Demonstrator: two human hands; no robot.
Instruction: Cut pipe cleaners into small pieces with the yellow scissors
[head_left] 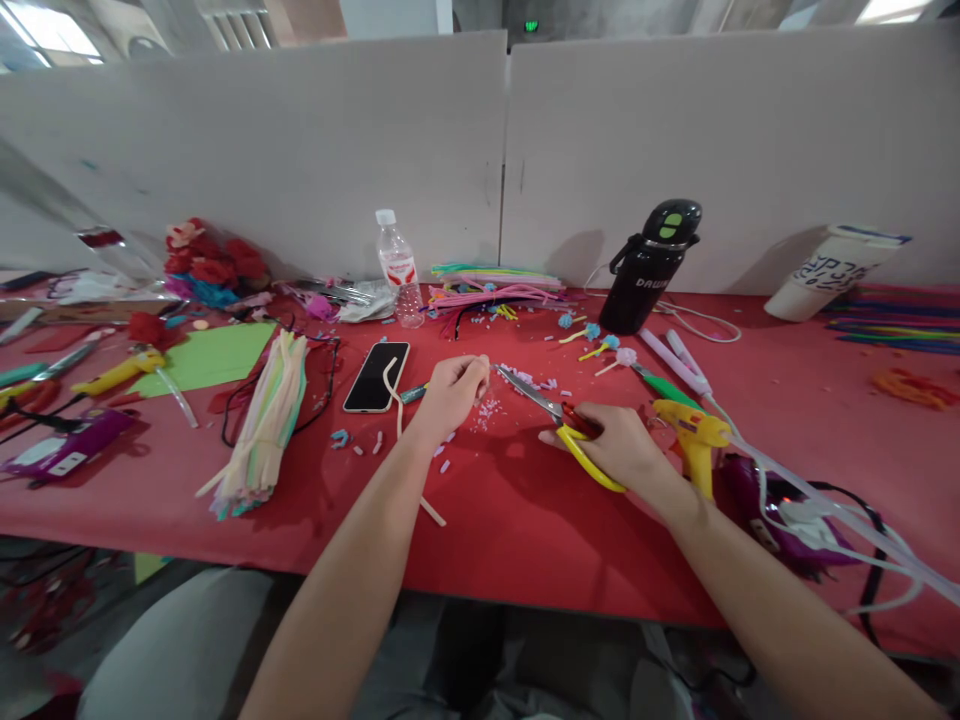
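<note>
L hand [456, 390] pinched tog., item unclear; R hand [619, 440] gripping scissors [556, 409] by handles.

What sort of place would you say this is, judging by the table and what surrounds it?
Probably a shared craft workspace: the red-covered table holds a bundle of pale pipe cleaners, a yellow glue gun and small pom-pom flowers.

Your L hand [459, 388] is pinched, thumb to fingers; R hand [611, 440] curled, palm down; both forearms reach fwd, well apart.
</note>
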